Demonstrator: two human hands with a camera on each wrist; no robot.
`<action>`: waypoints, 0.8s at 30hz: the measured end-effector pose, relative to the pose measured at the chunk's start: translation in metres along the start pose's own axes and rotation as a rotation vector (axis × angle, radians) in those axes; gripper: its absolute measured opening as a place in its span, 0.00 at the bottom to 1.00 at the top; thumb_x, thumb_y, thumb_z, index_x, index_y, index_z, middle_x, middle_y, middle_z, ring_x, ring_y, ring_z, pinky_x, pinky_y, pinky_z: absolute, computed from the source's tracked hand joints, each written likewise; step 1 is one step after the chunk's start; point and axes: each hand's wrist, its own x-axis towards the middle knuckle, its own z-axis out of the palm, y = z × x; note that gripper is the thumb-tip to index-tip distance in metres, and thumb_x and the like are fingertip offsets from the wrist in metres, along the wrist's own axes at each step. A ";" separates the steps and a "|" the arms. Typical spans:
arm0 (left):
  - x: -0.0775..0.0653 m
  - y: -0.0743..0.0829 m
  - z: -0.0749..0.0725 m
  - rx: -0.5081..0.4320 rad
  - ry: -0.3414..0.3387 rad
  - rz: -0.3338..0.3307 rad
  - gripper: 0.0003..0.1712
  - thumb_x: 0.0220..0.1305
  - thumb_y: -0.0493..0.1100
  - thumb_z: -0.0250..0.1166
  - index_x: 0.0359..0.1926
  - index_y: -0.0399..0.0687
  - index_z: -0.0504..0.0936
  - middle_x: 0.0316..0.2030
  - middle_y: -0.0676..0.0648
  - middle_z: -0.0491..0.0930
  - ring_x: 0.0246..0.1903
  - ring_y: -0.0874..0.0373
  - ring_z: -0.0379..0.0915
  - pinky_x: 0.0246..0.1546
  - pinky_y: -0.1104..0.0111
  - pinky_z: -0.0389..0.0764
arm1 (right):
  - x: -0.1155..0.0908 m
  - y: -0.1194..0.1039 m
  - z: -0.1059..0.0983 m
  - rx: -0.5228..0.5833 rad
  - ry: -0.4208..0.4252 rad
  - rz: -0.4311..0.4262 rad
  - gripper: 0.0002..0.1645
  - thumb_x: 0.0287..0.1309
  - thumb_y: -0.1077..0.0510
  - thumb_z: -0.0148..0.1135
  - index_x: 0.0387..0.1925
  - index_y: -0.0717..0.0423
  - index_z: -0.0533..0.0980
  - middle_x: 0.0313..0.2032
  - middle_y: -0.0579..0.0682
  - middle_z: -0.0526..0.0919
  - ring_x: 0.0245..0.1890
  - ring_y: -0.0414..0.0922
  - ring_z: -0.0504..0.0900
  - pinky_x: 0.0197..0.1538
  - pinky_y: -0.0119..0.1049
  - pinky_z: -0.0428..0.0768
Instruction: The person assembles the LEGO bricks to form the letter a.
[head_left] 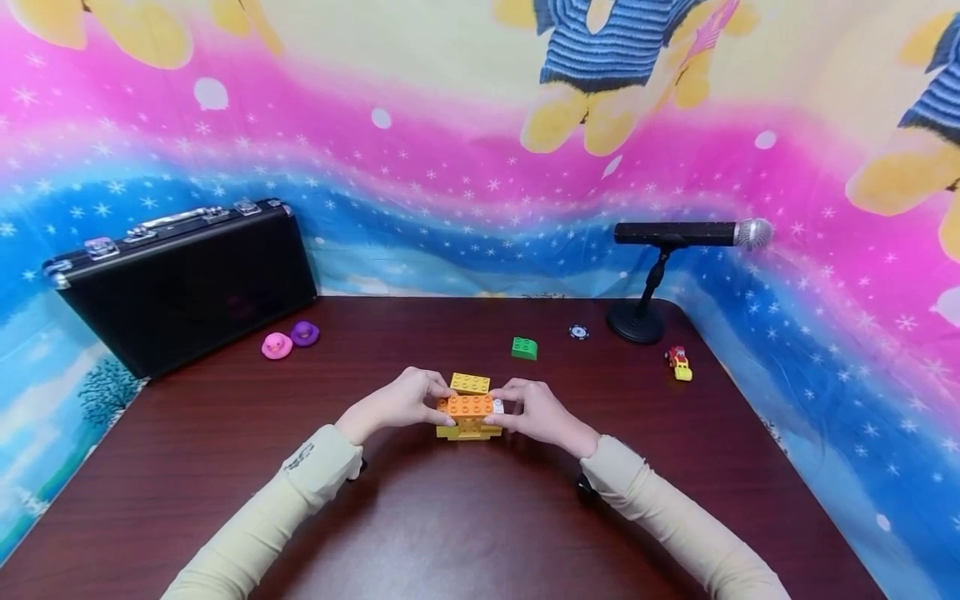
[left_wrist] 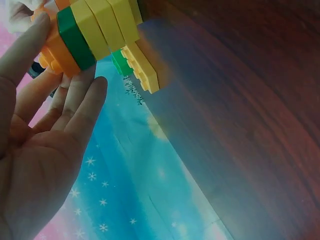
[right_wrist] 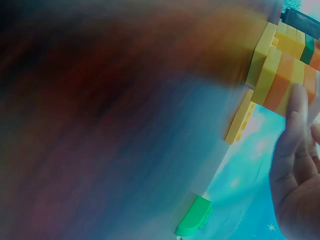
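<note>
A built structure of toy building bricks stands on the table between both hands, with an orange brick [head_left: 470, 406] across its top and a white brick [head_left: 498, 406] at its right end. My left hand [head_left: 401, 400] grips the left side, thumb in front and fingers behind. The left wrist view shows a stack there of orange, green [left_wrist: 76, 40] and yellow bricks [left_wrist: 102, 22]. On the right side, my right hand [head_left: 543, 414] pinches the structure; its stack of yellow and orange bricks [right_wrist: 280, 82] shows in the right wrist view. A loose yellow brick [head_left: 471, 383] lies just behind.
Farther back lie a green brick [head_left: 524, 347] and a poker chip [head_left: 578, 332]. A microphone on a stand [head_left: 647, 321] and a toy car [head_left: 679, 364] are at right. Pink [head_left: 277, 346] and purple rubber ducks [head_left: 304, 333] sit by a black case [head_left: 187, 292] at left.
</note>
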 end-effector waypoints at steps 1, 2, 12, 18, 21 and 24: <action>0.000 0.000 0.000 0.002 0.001 -0.003 0.24 0.47 0.51 0.70 0.45 0.42 0.82 0.37 0.53 0.78 0.33 0.66 0.73 0.34 0.75 0.75 | 0.000 0.001 0.000 0.037 -0.011 0.009 0.31 0.48 0.46 0.66 0.52 0.58 0.75 0.38 0.47 0.77 0.20 0.39 0.79 0.26 0.27 0.76; -0.001 0.001 0.001 0.004 0.002 -0.006 0.24 0.47 0.50 0.70 0.45 0.43 0.82 0.36 0.53 0.78 0.32 0.66 0.72 0.34 0.75 0.75 | -0.001 0.002 0.001 0.069 -0.021 0.015 0.31 0.48 0.47 0.66 0.52 0.58 0.75 0.39 0.48 0.76 0.20 0.40 0.80 0.26 0.28 0.77; -0.001 0.001 0.005 -0.018 0.015 -0.015 0.23 0.48 0.47 0.70 0.45 0.43 0.82 0.37 0.53 0.77 0.32 0.67 0.73 0.35 0.70 0.77 | -0.004 0.010 0.002 0.214 -0.051 0.069 0.29 0.45 0.47 0.68 0.51 0.51 0.76 0.38 0.47 0.77 0.20 0.44 0.81 0.24 0.34 0.78; 0.000 -0.005 -0.001 -0.049 0.001 0.010 0.26 0.48 0.54 0.69 0.46 0.45 0.82 0.38 0.54 0.78 0.34 0.66 0.73 0.36 0.72 0.76 | -0.002 0.008 0.000 0.217 -0.042 0.061 0.28 0.44 0.48 0.69 0.50 0.52 0.77 0.39 0.48 0.78 0.19 0.44 0.81 0.24 0.34 0.78; 0.004 -0.015 -0.005 -0.120 -0.008 0.010 0.27 0.52 0.57 0.65 0.48 0.44 0.81 0.40 0.52 0.80 0.38 0.62 0.75 0.39 0.69 0.76 | -0.002 0.007 0.000 0.213 -0.047 0.077 0.28 0.44 0.48 0.69 0.50 0.51 0.77 0.38 0.47 0.78 0.19 0.44 0.81 0.24 0.35 0.78; 0.011 -0.027 -0.005 -0.148 0.039 -0.025 0.23 0.57 0.55 0.61 0.47 0.45 0.81 0.41 0.51 0.81 0.42 0.60 0.75 0.42 0.65 0.75 | -0.002 0.007 0.000 0.210 -0.049 0.086 0.28 0.45 0.47 0.69 0.50 0.50 0.76 0.38 0.46 0.78 0.20 0.44 0.81 0.25 0.36 0.79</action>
